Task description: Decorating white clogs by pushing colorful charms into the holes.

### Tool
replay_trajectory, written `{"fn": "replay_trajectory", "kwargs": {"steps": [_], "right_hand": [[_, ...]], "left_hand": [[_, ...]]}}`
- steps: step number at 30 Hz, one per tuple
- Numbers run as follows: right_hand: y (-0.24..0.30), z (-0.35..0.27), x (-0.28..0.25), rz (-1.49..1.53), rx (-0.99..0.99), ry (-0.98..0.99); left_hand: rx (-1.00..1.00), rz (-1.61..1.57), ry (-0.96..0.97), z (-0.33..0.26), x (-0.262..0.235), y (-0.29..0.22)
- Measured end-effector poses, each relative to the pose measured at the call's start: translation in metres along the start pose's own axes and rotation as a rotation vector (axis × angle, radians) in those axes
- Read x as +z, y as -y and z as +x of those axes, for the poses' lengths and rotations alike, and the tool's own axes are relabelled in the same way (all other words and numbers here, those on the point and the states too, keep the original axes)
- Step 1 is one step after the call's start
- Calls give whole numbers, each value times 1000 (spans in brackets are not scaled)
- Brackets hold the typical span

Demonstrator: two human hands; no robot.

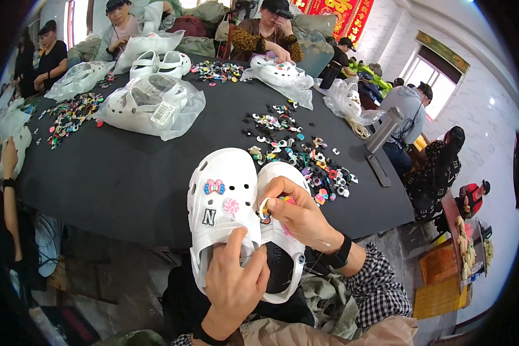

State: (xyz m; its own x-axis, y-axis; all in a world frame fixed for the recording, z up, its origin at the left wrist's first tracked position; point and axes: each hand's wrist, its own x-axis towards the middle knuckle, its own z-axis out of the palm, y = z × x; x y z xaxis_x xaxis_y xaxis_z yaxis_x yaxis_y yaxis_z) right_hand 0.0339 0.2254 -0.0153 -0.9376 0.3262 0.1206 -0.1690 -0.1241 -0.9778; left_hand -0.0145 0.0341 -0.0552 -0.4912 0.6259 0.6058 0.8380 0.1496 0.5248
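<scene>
A pair of white clogs is in front of me over the table's near edge. The left clog (222,173) carries a butterfly-like bow charm (214,187), a pink swirl lollipop charm (231,206) and a black-and-white letter charm (209,217). My left hand (233,285) is closed on this clog at its opening, fingers reaching inside. Beside it, the right clog (279,170) is partly covered by my right hand (305,216), which pinches a small shoe charm (263,209) with a pale curved edge. The charm's full shape is hidden by my fingers. Something pink shows under that hand.
Loose charms (308,158) lie piled beyond the clogs, another heap (75,118) at left. Bagged white clogs (153,109) stand on the dark table (127,190). A metallic cylinder (385,130) and a dark flat object (378,170) are at right. Several people sit around.
</scene>
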Motion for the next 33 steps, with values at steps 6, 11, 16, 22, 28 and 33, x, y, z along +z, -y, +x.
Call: {"fn": "replay_trajectory", "kwargs": {"steps": [6,11,16,22,28,33], "right_hand": [[18,12,-29,295,-228,-222],[26,9,-17,-89,-175,-259],[45,35,-76,-429,-240,-338],[38,43,-128,-1213,-345,-497],[52,15,-34,-1097,-521,-137],[37,-35,35,-1334,-537,128]], "left_hand": [[23,34,-106,-22,8,4],[2,-11,-55,-11,4,1],[10,-10,-55,-15,4,0],[52,32,-134,-8,6,-3],[12,73,-116,-12,1,2],[8,20,-39,-13,3,0]]}}
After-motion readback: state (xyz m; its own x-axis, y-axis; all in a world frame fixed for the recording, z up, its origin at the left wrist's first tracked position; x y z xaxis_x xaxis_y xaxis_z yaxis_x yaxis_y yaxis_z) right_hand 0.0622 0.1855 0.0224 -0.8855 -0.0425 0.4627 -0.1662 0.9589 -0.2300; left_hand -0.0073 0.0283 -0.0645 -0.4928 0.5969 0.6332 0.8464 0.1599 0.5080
